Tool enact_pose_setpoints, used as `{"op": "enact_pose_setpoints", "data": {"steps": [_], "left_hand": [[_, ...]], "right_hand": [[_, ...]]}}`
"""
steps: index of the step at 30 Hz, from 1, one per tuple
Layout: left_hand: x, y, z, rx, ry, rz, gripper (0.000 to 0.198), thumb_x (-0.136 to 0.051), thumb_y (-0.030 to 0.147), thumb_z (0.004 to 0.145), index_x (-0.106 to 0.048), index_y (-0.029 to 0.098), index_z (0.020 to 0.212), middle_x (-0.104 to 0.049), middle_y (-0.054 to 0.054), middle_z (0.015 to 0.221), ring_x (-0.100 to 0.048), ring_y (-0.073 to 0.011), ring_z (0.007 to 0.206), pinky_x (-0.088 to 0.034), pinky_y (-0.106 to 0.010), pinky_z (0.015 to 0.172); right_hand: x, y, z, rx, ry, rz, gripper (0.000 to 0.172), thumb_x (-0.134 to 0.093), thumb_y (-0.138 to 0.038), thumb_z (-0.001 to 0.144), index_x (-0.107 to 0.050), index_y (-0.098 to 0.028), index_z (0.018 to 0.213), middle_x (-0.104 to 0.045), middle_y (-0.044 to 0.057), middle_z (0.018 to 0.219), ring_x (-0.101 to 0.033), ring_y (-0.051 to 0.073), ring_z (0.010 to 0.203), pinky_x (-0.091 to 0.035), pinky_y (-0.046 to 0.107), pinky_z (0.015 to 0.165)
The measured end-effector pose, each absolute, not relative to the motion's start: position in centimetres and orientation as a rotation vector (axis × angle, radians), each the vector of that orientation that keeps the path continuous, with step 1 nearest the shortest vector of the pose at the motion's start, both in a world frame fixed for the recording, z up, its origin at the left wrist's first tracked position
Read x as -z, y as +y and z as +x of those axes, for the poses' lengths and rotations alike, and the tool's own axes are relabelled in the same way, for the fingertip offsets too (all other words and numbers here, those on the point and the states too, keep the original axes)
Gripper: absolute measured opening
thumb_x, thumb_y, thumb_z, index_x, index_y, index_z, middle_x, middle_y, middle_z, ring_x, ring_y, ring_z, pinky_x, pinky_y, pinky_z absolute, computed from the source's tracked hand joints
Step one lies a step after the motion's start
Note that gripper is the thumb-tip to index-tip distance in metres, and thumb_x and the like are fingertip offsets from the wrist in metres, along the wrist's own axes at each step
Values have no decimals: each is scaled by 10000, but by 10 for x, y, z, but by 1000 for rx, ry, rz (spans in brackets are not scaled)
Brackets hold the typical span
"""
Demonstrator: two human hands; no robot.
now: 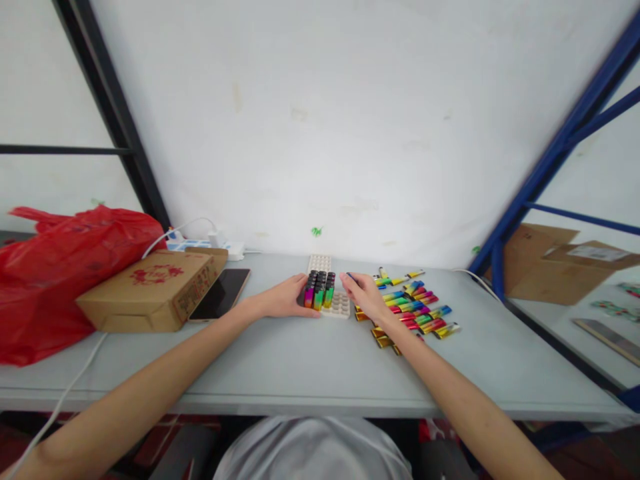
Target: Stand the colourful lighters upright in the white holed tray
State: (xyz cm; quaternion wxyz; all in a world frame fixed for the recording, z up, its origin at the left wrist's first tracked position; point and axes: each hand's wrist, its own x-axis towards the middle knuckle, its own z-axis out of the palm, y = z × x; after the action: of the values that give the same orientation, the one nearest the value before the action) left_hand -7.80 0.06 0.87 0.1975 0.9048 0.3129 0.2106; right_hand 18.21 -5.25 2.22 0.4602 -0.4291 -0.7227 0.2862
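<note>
Several shiny rainbow-coloured lighters (319, 293) with dark tops stand upright in rows in a white tray of small slots (341, 307). My left hand (286, 298) curls around the left side of these lighters, its thumb in front and its fingers towards the back. Just right of the rows, my right hand (364, 293) is closed in a pinch; a dark end, apparently of a lighter (349, 276), shows at its fingertips. Most of that piece is hidden by the fingers. A loose pile of metallic lighters (413, 308) lies beside and partly beneath my right hand and wrist.
Another white slotted piece (320, 263) shows behind the standing lighters. On the left are a phone (220, 294), a cardboard box (153, 287), a red plastic bag (45, 280) and a power strip (235, 250). A white wall (320, 133) rises behind the grey table (300, 373).
</note>
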Motion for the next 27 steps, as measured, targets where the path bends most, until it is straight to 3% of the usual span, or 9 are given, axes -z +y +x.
{"op": "enact_pose_setpoints", "data": {"steps": [6, 12, 16, 21, 27], "left_hand": [[-16, -5, -77, -548, 885, 2539, 772, -844, 636, 792, -595, 208, 1384, -661, -135, 1330, -634, -345, 1201, -487, -484, 1104], [-13, -3, -79, -583, 856, 2541, 787, -826, 683, 787, -600, 210, 1374, -672, -124, 1310, -631, -341, 1205, -482, -466, 1104], [-14, -4, -78, -558, 883, 2534, 789, -833, 671, 786, -599, 200, 1374, -665, -135, 1324, -634, -350, 1201, -486, -479, 1097], [-17, -7, -77, -550, 896, 2533, 781, -837, 663, 786, -602, 200, 1369, -669, -140, 1311, -635, -357, 1190, -491, -496, 1095], [-16, -6, -77, -550, 892, 2544, 786, -831, 668, 787, -596, 200, 1372, -664, -138, 1315, -633, -365, 1208, -487, -495, 1108]], "right_hand": [[-29, -59, 179, -312, -1875, -1143, 458, -534, -531, 922, -397, -235, 599, -301, -50, 578, -312, 125, 587, -234, 290, 570], [-26, -55, 182, -236, -1870, -1226, 359, -523, -416, 898, -386, -243, 615, -307, -49, 576, -335, 134, 586, -250, 291, 574], [-25, -53, 184, -229, -1909, -1249, 393, -514, -458, 982, -430, -242, 664, -400, -45, 581, -379, 145, 590, -278, 291, 594], [-24, -50, 186, -210, -2034, -1161, 419, -425, -545, 1099, -552, -236, 847, -599, 1, 733, -538, 184, 692, -363, 294, 683], [-27, -53, 189, -35, -2230, -1041, 548, -366, -599, 1128, -620, -216, 829, -648, 69, 881, -596, 211, 838, -430, 314, 794]]}}
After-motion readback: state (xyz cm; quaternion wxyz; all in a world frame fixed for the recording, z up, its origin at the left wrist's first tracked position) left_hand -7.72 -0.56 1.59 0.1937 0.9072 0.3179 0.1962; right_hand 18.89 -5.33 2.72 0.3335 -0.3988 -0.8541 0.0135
